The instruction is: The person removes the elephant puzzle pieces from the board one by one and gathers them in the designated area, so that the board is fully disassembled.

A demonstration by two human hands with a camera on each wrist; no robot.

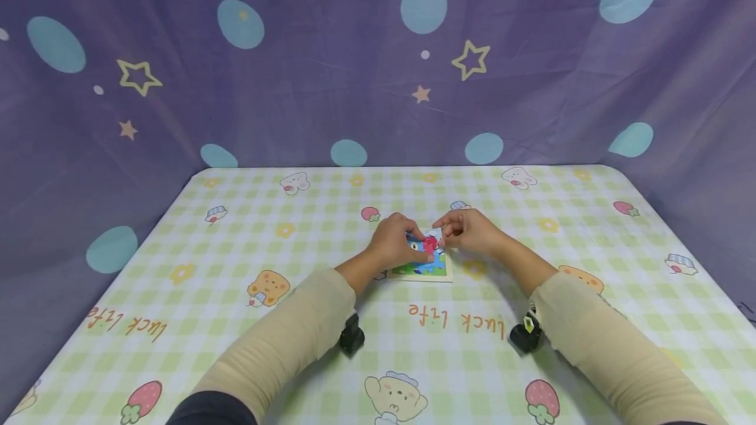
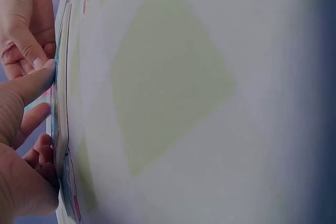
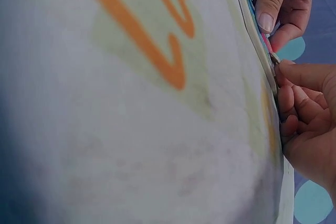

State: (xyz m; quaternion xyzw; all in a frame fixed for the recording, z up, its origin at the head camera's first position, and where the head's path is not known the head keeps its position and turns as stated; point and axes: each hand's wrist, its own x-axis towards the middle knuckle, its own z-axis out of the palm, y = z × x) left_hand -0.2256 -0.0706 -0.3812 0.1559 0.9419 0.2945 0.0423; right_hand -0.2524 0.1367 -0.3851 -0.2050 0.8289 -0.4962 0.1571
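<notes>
A small flat picture board (image 1: 422, 273), with a blue and green scene and a red figure, lies mid-table and looks like a jigsaw puzzle. My left hand (image 1: 392, 241) rests over its left part, thumb and forefinger spread and touching the picture. At the board's right edge, my right hand (image 1: 472, 233) pinches a small thin puzzle piece (image 3: 274, 57) between thumb and forefinger. In the left wrist view the board (image 2: 63, 87) appears edge-on, its pale side showing. Fingers hide part of the picture, and what is printed on the pinched piece cannot be made out.
A green-and-white checked tablecloth (image 1: 283, 359) printed with strawberries, bears and lettering covers the table. Behind it hangs a purple curtain (image 1: 319, 84) with stars and blue ovals. Black wrist cameras (image 1: 352, 335) sit under both forearms, just above the cloth.
</notes>
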